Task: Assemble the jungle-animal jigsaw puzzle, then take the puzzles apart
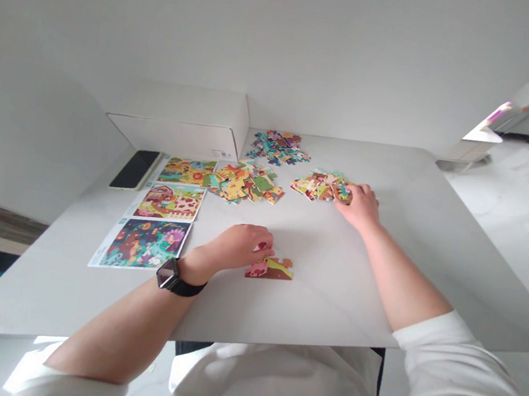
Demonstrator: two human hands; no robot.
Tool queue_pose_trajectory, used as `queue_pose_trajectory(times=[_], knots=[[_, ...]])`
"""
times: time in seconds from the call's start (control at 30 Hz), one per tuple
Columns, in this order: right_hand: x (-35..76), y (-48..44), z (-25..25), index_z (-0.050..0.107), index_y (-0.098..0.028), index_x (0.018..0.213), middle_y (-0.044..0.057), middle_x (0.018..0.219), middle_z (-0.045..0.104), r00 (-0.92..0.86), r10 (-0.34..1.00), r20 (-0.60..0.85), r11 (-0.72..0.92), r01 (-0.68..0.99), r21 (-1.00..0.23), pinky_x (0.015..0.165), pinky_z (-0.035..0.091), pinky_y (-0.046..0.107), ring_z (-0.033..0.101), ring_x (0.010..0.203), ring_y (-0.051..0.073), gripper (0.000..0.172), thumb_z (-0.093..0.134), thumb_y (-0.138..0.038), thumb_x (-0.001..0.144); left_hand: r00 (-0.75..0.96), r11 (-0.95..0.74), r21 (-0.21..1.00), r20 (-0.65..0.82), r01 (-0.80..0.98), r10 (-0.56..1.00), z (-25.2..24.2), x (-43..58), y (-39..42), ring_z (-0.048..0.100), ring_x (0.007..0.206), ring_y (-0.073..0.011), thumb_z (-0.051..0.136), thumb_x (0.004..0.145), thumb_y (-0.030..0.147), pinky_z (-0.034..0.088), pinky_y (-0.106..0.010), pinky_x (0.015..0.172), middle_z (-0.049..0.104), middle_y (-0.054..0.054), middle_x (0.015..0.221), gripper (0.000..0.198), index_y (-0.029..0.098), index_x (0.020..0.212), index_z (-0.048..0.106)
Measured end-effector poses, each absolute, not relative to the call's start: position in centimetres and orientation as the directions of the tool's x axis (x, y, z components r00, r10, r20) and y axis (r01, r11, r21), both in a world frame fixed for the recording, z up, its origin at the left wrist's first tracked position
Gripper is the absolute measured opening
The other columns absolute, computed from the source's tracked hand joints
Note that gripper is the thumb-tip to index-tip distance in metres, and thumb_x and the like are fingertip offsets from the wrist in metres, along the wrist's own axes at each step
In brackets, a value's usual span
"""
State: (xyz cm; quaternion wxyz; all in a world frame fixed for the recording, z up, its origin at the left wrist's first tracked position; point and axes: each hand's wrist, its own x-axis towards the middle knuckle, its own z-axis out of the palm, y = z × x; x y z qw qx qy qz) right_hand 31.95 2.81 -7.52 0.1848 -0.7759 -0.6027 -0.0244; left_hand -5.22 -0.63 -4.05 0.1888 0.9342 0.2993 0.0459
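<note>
My left hand (248,246) is closed, its fingers curled around a reddish puzzle piece (262,246) that they partly hide. Right beneath it lies a short joined strip of puzzle pieces (279,271), showing a pink pig and brown and green ground. At the right edge of a pile of farm-coloured puzzle pieces (317,184), my right hand (362,206) has its thumb and fingers bent around a piece. The fingers cover part of that piece.
Left of my left hand lie picture sheets: a jungle scene (187,171), a farm scene (169,202) and a dark forest scene (146,244). A yellow-green pile (241,184) and a blue-purple pile (278,148) sit farther back. A phone (135,169) lies near a white box (170,136).
</note>
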Motion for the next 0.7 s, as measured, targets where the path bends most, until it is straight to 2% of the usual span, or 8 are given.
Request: queue_pose_trajectory(times=[0.17,0.3,0.43,0.57,0.7], knots=[[32.4,2.9,-7.3,0.071,-0.022,0.135,0.020,0.139,0.063,0.314,0.922,0.227,-0.265,0.939,-0.221,0.105,0.050,0.058,0.059,0.127,0.042,0.047,0.069,-0.039,0.091,0.803,-0.736,0.378,-0.037,0.562,0.594,-4.1,-5.3,-0.6,0.068,0.087,-0.0207,0.062,0.103,0.040,0.043,-0.031,0.075,0.076,-0.005,0.098,0.022,0.023,0.096,0.074],[31.5,2.9,-7.1,0.069,-0.023,0.138,0.019,0.140,0.063,0.227,0.929,0.292,-0.167,0.962,-0.218,0.106,0.049,0.057,0.058,0.127,0.040,0.047,0.067,-0.035,0.093,0.806,-0.738,0.379,-0.036,0.558,0.591,-4.1,-5.3,-0.6,0.069,0.088,-0.0212,0.060,0.104,0.041,0.044,-0.031,0.076,0.077,-0.005,0.099,0.024,0.023,0.098,0.075],[30.1,3.2,-7.1,0.069,-0.026,0.141,0.017,0.148,0.059,0.103,0.948,0.301,-0.043,0.979,-0.199,0.110,0.045,0.057,0.053,0.134,0.041,0.057,0.078,-0.044,0.088,0.804,-0.737,0.373,-0.045,0.564,0.593,-4.1,-5.2,-0.5,0.069,0.088,-0.0213,0.060,0.104,0.040,0.045,-0.031,0.077,0.077,-0.005,0.099,0.024,0.023,0.097,0.074],[29.6,3.6,-7.4,0.072,-0.028,0.137,0.016,0.148,0.059,0.091,0.959,0.267,-0.037,0.979,-0.200,0.111,0.044,0.056,0.051,0.136,0.041,0.052,0.077,-0.048,0.088,0.802,-0.733,0.381,-0.041,0.564,0.596,-4.0,-5.2,-0.5,0.069,0.089,-0.0208,0.061,0.103,0.039,0.045,-0.030,0.076,0.077,-0.005,0.100,0.022,0.023,0.097,0.075],[30.2,3.7,-7.6,0.074,-0.028,0.135,0.015,0.149,0.058,0.132,0.959,0.251,-0.076,0.972,-0.222,0.112,0.045,0.057,0.052,0.137,0.041,0.049,0.076,-0.039,0.087,0.812,-0.740,0.392,-0.031,0.546,0.583,-4.1,-5.3,-0.5,0.069,0.088,-0.0206,0.061,0.103,0.039,0.045,-0.031,0.076,0.077,-0.005,0.099,0.023,0.022,0.097,0.075]])
